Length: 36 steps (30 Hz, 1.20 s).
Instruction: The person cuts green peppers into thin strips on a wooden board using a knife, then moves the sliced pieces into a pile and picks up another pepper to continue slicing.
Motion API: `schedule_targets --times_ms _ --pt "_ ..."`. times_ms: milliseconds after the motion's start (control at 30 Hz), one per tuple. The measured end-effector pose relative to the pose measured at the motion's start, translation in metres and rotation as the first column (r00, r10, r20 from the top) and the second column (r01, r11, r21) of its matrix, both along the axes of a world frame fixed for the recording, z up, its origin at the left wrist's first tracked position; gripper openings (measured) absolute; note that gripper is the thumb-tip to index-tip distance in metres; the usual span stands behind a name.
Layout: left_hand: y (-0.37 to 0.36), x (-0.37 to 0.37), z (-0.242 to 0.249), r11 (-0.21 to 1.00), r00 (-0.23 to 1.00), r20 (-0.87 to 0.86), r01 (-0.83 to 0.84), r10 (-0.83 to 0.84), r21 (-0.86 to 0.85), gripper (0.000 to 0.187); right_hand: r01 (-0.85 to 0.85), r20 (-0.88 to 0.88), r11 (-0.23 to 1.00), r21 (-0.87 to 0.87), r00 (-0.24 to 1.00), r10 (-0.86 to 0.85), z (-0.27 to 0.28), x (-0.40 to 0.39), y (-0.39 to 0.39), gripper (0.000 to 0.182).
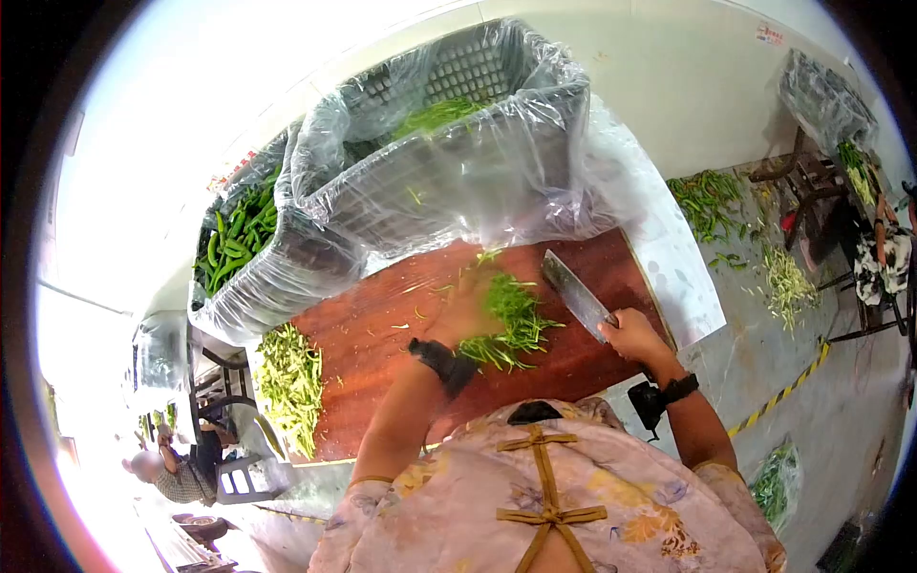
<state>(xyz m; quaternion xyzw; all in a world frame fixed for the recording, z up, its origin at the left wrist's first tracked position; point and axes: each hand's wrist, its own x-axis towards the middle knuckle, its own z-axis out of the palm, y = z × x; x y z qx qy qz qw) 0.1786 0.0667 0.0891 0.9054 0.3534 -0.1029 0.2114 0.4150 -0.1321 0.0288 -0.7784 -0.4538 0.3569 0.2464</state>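
Note:
My right hand [630, 336] grips the handle of a cleaver [576, 289], whose broad blade points up and left over the reddish-brown board [368, 306]. My left hand [466, 310] is smeared by motion, so its fingers do not show clearly. It is beside a loose heap of finely sliced green peppers [521, 325] on the board; whether it holds any cannot be told. At the board's left end lies a pile of pale green strips [291, 382].
Behind the board stands a plastic-lined crate [449, 177] with green shreds inside. Another lined crate [296, 272] holds whole green peppers [239, 234]. Green scraps [705, 202] and pale scraps [788, 286] litter the floor at right. A person [181, 473] sits at far left.

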Motion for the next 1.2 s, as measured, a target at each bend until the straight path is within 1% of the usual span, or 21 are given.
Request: schedule_targets --times_ms 67,133,200,233,300,333,400,433,500,633,733,767,833,867,900,967,1000,1067,1100,1167,1200 --pt "-0.021 0.008 -0.008 0.998 0.999 -0.038 0.039 -0.037 0.05 0.103 0.005 -0.022 1.0 -0.018 1.0 -0.005 0.0 -0.005 -0.004 0.041" --pt "-0.04 0.015 -0.007 0.992 0.994 -0.077 0.079 -0.072 0.097 0.106 -0.058 0.061 0.998 -0.008 0.996 0.059 0.009 -0.015 -0.004 0.041" --pt "-0.054 0.02 0.002 0.95 0.943 -0.259 0.257 -0.207 0.176 0.099 -0.065 0.086 0.998 0.0 0.994 0.064 0.009 -0.019 -0.004 0.041" --pt "-0.051 0.018 -0.001 0.95 0.944 -0.259 0.256 -0.206 0.178 0.099 -0.074 0.11 0.997 0.007 0.991 0.073 0.01 -0.021 -0.004 0.041" --pt "-0.036 0.011 -0.017 0.926 0.96 -0.157 0.268 -0.233 0.266 0.071 -0.055 0.125 0.998 0.025 0.991 0.051 0.012 -0.024 -0.007 0.04" --pt "-0.024 0.005 -0.027 0.926 0.959 -0.157 0.27 -0.235 0.266 0.071 -0.036 0.14 0.999 0.04 0.99 0.03 0.013 -0.025 -0.009 0.04" --pt "0.002 -0.006 -0.039 0.895 0.959 0.017 0.256 -0.281 0.364 0.064 -0.025 0.154 0.999 0.047 0.988 0.018 0.017 -0.027 -0.015 0.039" --pt "0.009 -0.007 -0.031 0.893 0.958 0.019 0.26 -0.287 0.367 0.064 -0.018 0.17 0.998 0.054 0.985 0.008 0.019 -0.027 -0.017 0.039" --pt "0.019 -0.008 -0.015 0.994 0.993 0.114 -0.033 0.021 0.103 0.058 0.008 0.181 0.998 0.061 0.983 -0.019 0.014 -0.026 -0.023 0.039" --pt "0.042 0.001 -0.002 0.999 0.988 0.153 0.028 -0.034 0.041 0.062 0.04 0.127 0.999 0.014 0.991 -0.042 0.014 -0.025 -0.033 0.039" --pt "0.055 0.017 -0.009 0.966 0.979 0.04 0.191 -0.201 0.173 0.081 0.08 0.164 0.995 0.063 0.982 -0.089 0.007 -0.025 -0.043 0.04" --pt "0.058 0.023 -0.013 0.964 0.976 0.044 0.201 -0.211 0.173 0.081 0.09 0.168 0.994 0.062 0.981 -0.1 0.005 -0.024 -0.047 0.04" --pt "0.056 0.036 -0.013 0.988 0.99 -0.01 0.142 -0.141 0.068 0.085 0.088 0.169 0.994 0.071 0.981 -0.099 0.006 -0.026 -0.053 0.04" --pt "0.058 0.04 -0.029 0.99 0.998 -0.032 0.065 -0.061 0.123 0.082 0.102 0.137 0.992 0.078 0.984 -0.112 0.004 -0.025 -0.056 0.039" --pt "0.055 0.044 -0.032 0.991 0.997 -0.031 0.072 -0.069 0.116 0.082 0.109 0.138 0.991 0.071 0.983 -0.118 0.004 -0.025 -0.058 0.039" --pt "0.045 0.046 -0.039 0.936 0.988 -0.031 0.153 -0.151 0.317 0.065 0.128 0.101 0.987 0.101 0.985 -0.138 0.001 -0.026 -0.061 0.038" --pt "0.042 0.045 -0.038 0.937 0.989 -0.031 0.148 -0.146 0.315 0.065 0.123 0.101 0.987 0.099 0.986 -0.133 0.003 -0.027 -0.062 0.038" --pt "0.038 0.042 -0.035 0.986 0.985 -0.033 0.167 -0.167 0.009 0.055 0.151 0.074 0.983 0.109 0.985 -0.159 0.008 -0.027 -0.06 0.036" --pt "0.033 0.038 -0.028 0.987 0.987 -0.033 0.16 -0.16 0.011 0.055 0.144 0.073 0.983 0.112 0.986 -0.152 0.008 -0.027 -0.058 0.036" --pt "0.019 0.024 -0.014 0.981 0.982 -0.023 0.19 -0.189 0.044 0.043 0.121 0.097 0.991 0.049 0.987 -0.125 0.007 -0.024 -0.056 0.035" --pt "0.017 0.014 -0.012 0.979 0.971 0.126 0.197 -0.202 0.046 0.04 0.112 0.097 0.993 0.049 0.988 -0.116 0.006 -0.023 -0.055 0.035"
